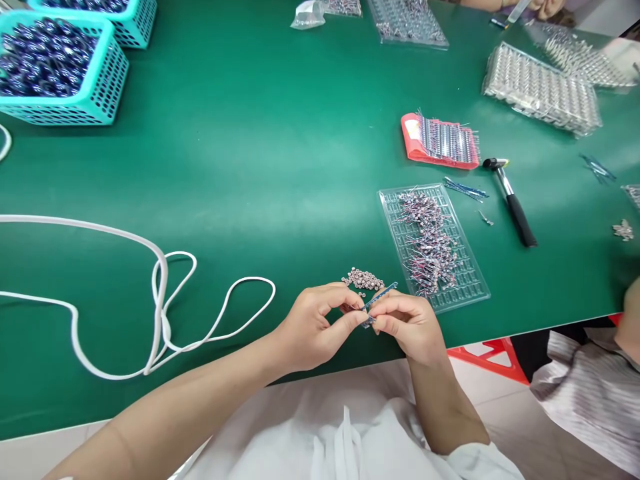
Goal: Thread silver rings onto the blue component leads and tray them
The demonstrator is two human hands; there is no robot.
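Near the table's front edge my left hand (320, 327) and my right hand (413, 323) meet, both with fingertips pinched together. A thin blue strip (384, 293) slants up to the right from my left fingers. Below it, a small dark part (369, 322) sits between the fingertips of both hands, too small to name. Just behind my hands lies a pile of small round metal pieces (365, 279). A clear plastic tray (473, 290) with many small wired components (430, 247) lies beyond my right hand.
A hammer (513, 200), more blue strips (465, 190) and a red pack of components (415, 150) lie to the right. White cable (165, 293) loops on the left. Turquoise baskets (107, 83) stand at the back left. Another person's hands (545, 7) show at top right.
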